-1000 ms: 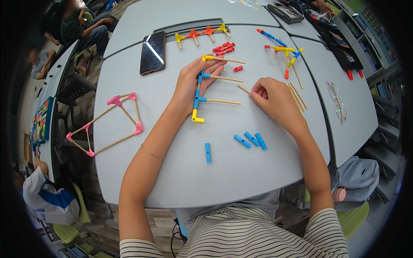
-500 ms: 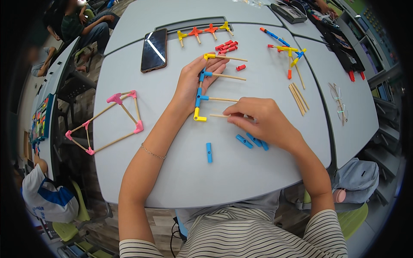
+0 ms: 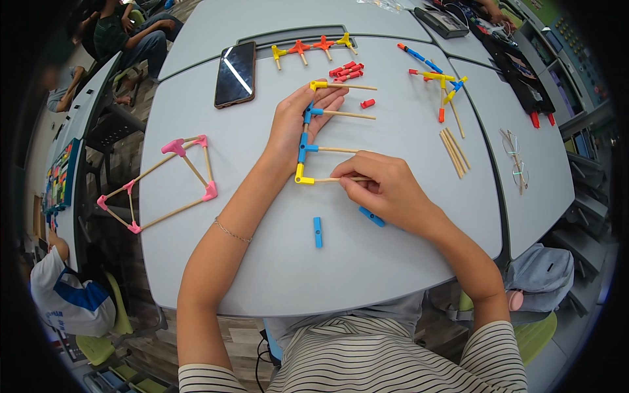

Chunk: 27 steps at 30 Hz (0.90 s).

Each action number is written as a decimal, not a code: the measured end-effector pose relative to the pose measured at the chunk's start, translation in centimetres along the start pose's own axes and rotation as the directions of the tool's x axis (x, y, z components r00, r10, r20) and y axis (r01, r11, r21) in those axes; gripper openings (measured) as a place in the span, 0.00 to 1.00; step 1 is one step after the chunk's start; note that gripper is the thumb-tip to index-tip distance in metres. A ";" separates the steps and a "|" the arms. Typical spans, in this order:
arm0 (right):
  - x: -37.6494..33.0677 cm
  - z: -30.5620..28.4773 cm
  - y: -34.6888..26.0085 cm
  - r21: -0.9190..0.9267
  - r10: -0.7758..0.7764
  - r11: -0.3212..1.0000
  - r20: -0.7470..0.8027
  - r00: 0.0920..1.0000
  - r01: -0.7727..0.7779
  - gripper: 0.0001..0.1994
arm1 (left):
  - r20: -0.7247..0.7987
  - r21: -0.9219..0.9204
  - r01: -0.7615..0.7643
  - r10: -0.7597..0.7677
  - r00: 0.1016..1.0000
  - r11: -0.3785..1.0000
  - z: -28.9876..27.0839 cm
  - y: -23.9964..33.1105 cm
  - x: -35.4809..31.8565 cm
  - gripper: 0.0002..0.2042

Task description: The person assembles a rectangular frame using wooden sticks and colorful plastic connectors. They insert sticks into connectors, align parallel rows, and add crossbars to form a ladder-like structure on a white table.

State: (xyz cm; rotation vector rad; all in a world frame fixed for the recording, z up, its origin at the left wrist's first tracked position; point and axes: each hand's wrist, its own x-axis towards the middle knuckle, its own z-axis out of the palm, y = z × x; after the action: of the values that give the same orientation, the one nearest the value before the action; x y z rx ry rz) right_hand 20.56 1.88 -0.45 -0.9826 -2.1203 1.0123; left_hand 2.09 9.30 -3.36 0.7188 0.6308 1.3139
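Observation:
My left hand [image 3: 298,121] is wrapped round a comb-shaped stick frame [image 3: 303,149], its thumb pressing the blue joints. The frame has yellow corner connectors at both ends, blue T-connectors between them, and wooden sticks jutting to the right. Between thumb and fingers, my right hand [image 3: 380,187] pinches a wooden stick [image 3: 327,179], whose left end meets the near yellow corner connector [image 3: 303,175]. How deep the stick sits in it I cannot tell. Below lie a blue connector [image 3: 318,232] and another blue connector [image 3: 372,217], partly under my right hand.
A pink-jointed stick frame [image 3: 173,147] lies left, near a phone [image 3: 235,75]. Beyond my hands are red connectors [image 3: 346,69] and several yellow and orange connectors on short sticks [image 3: 311,49]. Loose sticks [image 3: 452,154], a multicoloured assembly [image 3: 442,82] and glasses [image 3: 517,160] lie right.
My right hand has moved slightly left and down, bringing the stick from a gap away up to the near yellow corner connector. My left hand keeps its hold on the frame.

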 end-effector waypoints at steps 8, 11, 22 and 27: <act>-0.1 0.6 0.5 -0.129 -0.086 0.988 -0.050 0.995 0.079 0.07 | -0.027 0.046 -0.025 0.027 0.999 0.999 0.3 -0.1 -0.3 0.21; -0.4 0.9 0.8 -0.205 -0.182 0.964 -0.046 0.982 0.169 0.07 | -0.047 0.065 -0.027 0.030 0.998 0.998 0.6 -0.2 -0.5 0.21; 0.1 1.7 0.6 0.007 -0.099 0.995 -0.050 0.994 0.099 0.06 | -0.056 0.075 -0.037 0.042 0.998 0.996 1.1 -0.4 -0.7 0.21; -0.2 2.7 0.5 0.164 0.010 0.986 -0.044 0.999 -0.002 0.06 | -0.060 0.057 -0.039 0.043 0.997 0.998 1.3 -0.7 -0.9 0.20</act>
State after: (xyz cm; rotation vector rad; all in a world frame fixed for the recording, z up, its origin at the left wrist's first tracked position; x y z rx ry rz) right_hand 18.84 0.93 -2.36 -0.9227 -1.9638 1.1379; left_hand 3.40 8.19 -3.07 0.7424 0.7081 1.3646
